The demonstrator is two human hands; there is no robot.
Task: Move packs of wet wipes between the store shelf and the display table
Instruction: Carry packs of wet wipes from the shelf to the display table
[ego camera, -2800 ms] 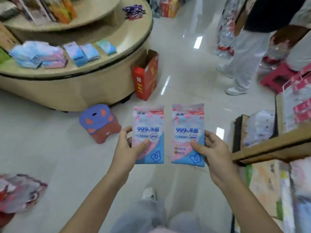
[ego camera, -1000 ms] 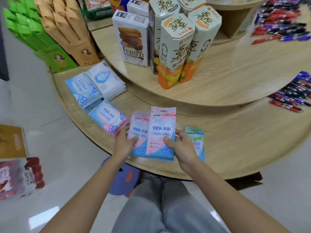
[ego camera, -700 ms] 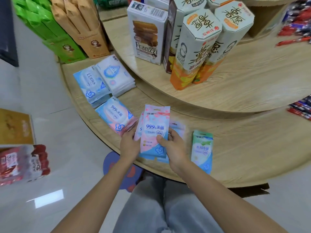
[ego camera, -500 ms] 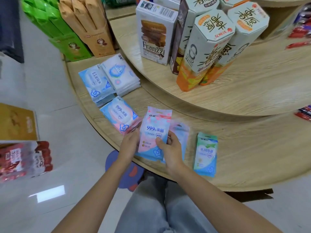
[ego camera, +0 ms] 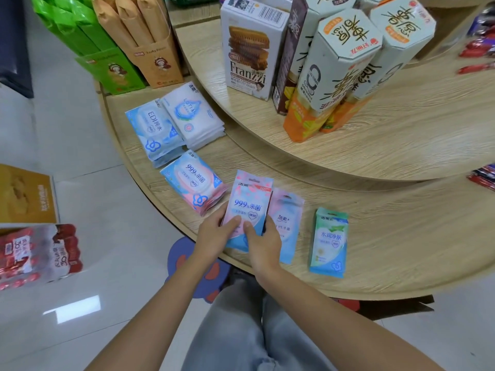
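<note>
On the counter (ego camera: 401,236) the second pink pack (ego camera: 288,223) has settled flat since a half-second ago, tucked partly under the first pink pack (ego camera: 249,204) (close to the rim). The left grip (ego camera: 214,236) and right grip (ego camera: 263,246) each pinch that first pack's lower half, thumbs on top.

"Franzzi" on biscuit box (ego camera: 251,49), "99.9%" apparently on pink pack (ego camera: 247,207)

Bright, even overhead light fills the shop. A ceiling lamp glares white off the glossy floor (ego camera: 107,263) left of the counter (ego camera: 401,250). Shadows are soft, with one dark band under the counter's near rim. Wide-angle distortion bows the counter's edges, and the red items (ego camera: 475,68) at its far right are smeared with blur.
</note>
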